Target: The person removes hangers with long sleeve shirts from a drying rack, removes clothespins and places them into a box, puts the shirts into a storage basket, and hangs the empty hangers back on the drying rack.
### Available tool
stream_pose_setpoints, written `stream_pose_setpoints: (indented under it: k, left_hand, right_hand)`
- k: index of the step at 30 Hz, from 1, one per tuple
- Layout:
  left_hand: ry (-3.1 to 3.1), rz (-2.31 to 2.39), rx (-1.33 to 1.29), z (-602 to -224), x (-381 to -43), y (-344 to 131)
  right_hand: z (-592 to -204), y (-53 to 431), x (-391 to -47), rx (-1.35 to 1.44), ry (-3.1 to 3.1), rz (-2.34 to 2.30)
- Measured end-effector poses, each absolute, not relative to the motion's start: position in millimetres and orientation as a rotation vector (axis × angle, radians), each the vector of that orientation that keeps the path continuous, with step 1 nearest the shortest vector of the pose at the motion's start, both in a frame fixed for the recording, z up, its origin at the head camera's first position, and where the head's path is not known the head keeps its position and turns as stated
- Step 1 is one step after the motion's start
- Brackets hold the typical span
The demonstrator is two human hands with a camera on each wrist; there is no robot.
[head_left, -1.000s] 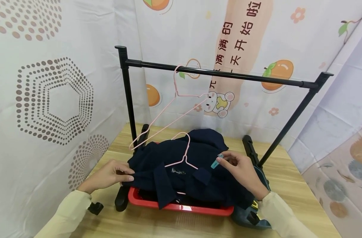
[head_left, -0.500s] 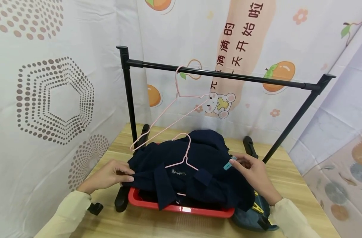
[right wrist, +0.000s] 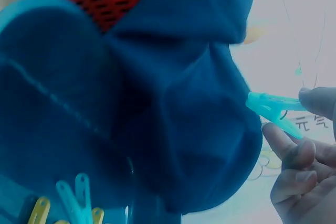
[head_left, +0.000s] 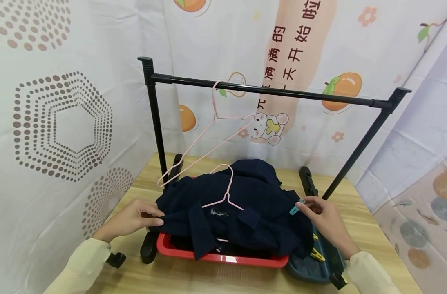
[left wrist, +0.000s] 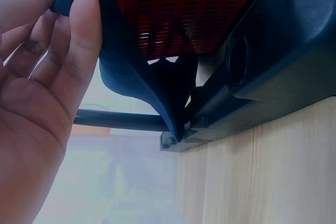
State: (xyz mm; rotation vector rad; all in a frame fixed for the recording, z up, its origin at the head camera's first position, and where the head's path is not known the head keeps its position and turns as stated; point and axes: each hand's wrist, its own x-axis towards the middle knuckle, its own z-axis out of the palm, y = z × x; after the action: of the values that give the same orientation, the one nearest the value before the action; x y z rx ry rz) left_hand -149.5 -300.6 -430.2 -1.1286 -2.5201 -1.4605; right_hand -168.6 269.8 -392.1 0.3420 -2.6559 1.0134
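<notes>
A navy collared garment [head_left: 260, 183] lies spread over a red basket [head_left: 223, 258], with a pink hanger [head_left: 229, 188] at its neck. My left hand [head_left: 135, 218] pinches the garment's left edge between thumb and fingers; the left wrist view has the cloth [left wrist: 123, 61] hanging from that pinch beside the basket's slotted wall. At the garment's right side, my right hand [head_left: 328, 220] pinches a teal clothespin [head_left: 296, 207] between thumb and fingers. In the right wrist view the nose of the clothespin [right wrist: 270, 106] is right at the cloth's edge.
A black rack [head_left: 278, 90] stands over the basket, a second pink hanger [head_left: 205, 151] on its bar. At the right, a dark blue bin [head_left: 308, 272] holds yellow clothespins [head_left: 317, 255] and a teal one [right wrist: 76, 200]. Printed curtains [head_left: 80, 24] close in the table [head_left: 359, 212].
My right hand has carried the teal clothespin rightward, from over the garment's middle to its right edge. My left hand keeps its pinch in the same place.
</notes>
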Motion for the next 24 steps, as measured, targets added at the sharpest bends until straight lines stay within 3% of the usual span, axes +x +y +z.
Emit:
stream_pose_setpoints:
  k: [24]
  left_hand:
    - [-2.502, -1.473, -1.109, -430.5, -148.0, -299.5]
  right_hand:
    - [-414.9, 303.8, -164.8, 0.163, -2.750, 0.786]
